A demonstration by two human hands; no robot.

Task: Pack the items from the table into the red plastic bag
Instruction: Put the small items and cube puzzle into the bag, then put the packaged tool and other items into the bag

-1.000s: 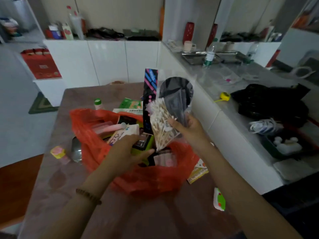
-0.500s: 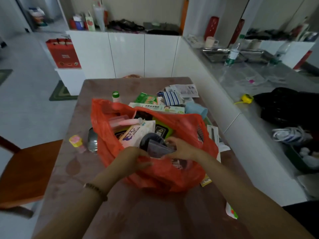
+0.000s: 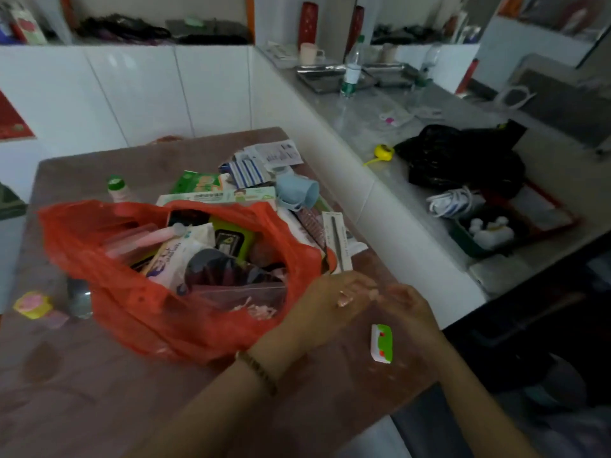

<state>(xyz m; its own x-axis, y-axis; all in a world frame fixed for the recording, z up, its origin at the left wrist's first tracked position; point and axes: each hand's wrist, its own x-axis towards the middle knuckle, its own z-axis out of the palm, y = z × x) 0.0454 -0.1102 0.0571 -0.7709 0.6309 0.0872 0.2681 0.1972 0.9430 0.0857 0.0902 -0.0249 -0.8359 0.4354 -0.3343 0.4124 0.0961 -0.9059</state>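
Note:
The red plastic bag (image 3: 139, 302) lies open on the brown table (image 3: 82, 391). Inside it are a clear pack of cotton swabs (image 3: 251, 302), a black disc (image 3: 211, 267), a white tissue pack (image 3: 178, 256), a green case (image 3: 231, 239) and a pink tube (image 3: 148, 236). My left hand (image 3: 334, 299) and my right hand (image 3: 408, 307) meet just outside the bag's right edge, low over the table. Their fingertips are blurred and I see nothing in them. A small green and white item (image 3: 382, 342) lies right below them.
Behind the bag lie a tweezers card (image 3: 337, 239), a blue cup (image 3: 297, 193), a long green box (image 3: 228, 195), striped packets (image 3: 244, 170) and a green-capped bottle (image 3: 117, 188). A yellow-pink item (image 3: 33, 304) lies at its left. A white counter (image 3: 380, 206) with a black bag (image 3: 463, 157) borders the right.
The cotton swab pack and black disc went from my raised right hand into the bag. Both hands then left the bag and moved to the table at its right.

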